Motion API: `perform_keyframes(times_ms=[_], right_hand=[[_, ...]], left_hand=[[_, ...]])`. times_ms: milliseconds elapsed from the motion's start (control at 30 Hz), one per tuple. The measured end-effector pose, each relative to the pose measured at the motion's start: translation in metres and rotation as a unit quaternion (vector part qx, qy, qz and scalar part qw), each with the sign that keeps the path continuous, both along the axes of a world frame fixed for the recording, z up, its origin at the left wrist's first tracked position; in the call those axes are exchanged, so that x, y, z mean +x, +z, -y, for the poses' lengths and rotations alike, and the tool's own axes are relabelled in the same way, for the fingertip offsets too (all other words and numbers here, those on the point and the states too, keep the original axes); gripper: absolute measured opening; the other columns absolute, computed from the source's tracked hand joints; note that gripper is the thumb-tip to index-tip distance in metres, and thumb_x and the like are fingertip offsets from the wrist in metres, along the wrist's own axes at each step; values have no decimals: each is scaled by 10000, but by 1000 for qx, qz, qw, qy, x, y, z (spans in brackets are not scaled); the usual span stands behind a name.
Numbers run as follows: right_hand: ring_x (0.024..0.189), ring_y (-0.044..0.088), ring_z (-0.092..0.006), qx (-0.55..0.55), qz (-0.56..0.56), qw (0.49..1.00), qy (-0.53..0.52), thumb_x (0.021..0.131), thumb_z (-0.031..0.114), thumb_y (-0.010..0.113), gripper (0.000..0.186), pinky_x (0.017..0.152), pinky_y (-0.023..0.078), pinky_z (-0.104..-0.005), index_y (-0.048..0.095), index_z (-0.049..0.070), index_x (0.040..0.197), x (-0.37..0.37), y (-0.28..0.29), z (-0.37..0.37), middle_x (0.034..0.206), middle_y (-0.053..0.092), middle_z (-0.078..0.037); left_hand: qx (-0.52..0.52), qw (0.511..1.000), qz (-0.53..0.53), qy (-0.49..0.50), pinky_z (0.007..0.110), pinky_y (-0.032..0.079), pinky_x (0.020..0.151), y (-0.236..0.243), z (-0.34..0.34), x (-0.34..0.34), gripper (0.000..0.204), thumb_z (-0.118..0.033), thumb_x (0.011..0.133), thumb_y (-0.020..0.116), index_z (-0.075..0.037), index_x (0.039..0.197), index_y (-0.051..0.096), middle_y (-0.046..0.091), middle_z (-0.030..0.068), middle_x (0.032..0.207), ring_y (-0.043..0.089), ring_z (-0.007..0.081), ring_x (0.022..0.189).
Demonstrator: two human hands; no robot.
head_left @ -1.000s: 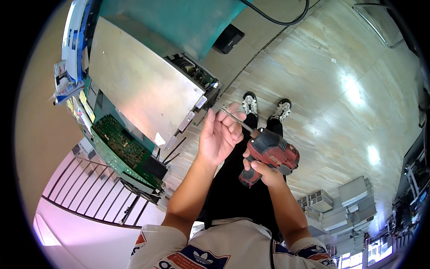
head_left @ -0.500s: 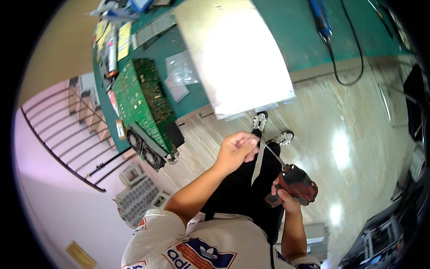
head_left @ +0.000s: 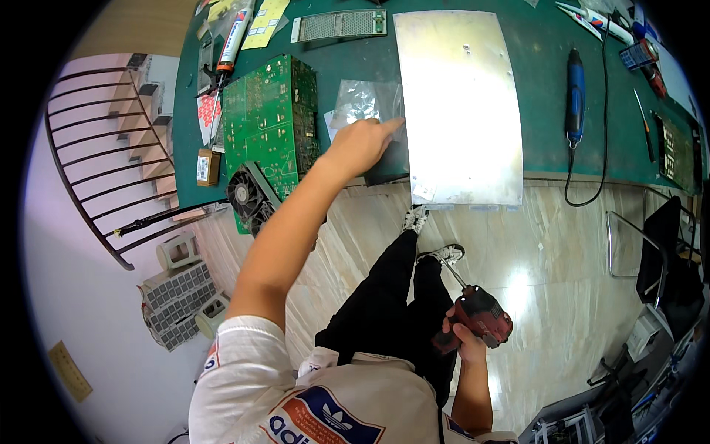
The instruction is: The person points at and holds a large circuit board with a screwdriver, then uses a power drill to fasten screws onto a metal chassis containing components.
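A large pale metal panel (head_left: 462,111) lies on the green table and overhangs its near edge. My left hand (head_left: 362,146) reaches over the table with the index finger stretched out to the panel's left edge; whether it touches cannot be made out. The other fingers are bent and partly hidden, and nothing shows in them. A clear plastic bag (head_left: 356,100) lies just beyond that hand. Low at my right side, my right hand (head_left: 467,342) is closed around the grip of a red and black cordless screwdriver (head_left: 481,311), whose long bit points up and to the left.
Left of the panel stands a green circuit board assembly (head_left: 259,111) with a black fan (head_left: 248,196). A perforated metal plate (head_left: 340,26) and a sealant tube (head_left: 235,37) lie farther back. To the right are a blue corded tool (head_left: 575,100), a thin screwdriver (head_left: 645,126) and a folding chair (head_left: 651,251).
My left hand has moved from near the screwdriver bit up over the table to the panel's edge. The view has shifted. My right hand still holds the cordless screwdriver low.
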State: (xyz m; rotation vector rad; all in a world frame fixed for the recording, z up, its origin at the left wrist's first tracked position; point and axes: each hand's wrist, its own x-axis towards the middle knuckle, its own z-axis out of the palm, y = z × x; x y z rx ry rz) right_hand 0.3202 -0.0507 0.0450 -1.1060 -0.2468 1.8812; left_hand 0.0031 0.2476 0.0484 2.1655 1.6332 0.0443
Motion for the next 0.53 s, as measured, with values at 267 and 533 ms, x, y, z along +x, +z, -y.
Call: perform_keyframes(times_ms=[267, 533], right_hand=[[702, 616, -199, -4, 4, 1000, -25, 759, 46, 751, 571, 618, 513, -315, 514, 16, 1278, -6, -3, 1, 950, 650, -111], [709, 619, -206, 7, 0, 998, -55, 761, 41, 749, 553, 619, 517, -323, 517, 16, 1262, -6, -3, -2, 975, 647, -115]], left_hand=[[-27, 999, 13, -23, 458, 521, 724, -23, -48, -11, 196, -150, 876, 614, 6, 981, 670, 676, 232, 820, 664, 395, 803], [-90, 974, 19, 209, 374, 552, 677, -49, -66, -24, 255, -246, 899, 643, -12, 966, 719, 721, 169, 824, 720, 239, 713]])
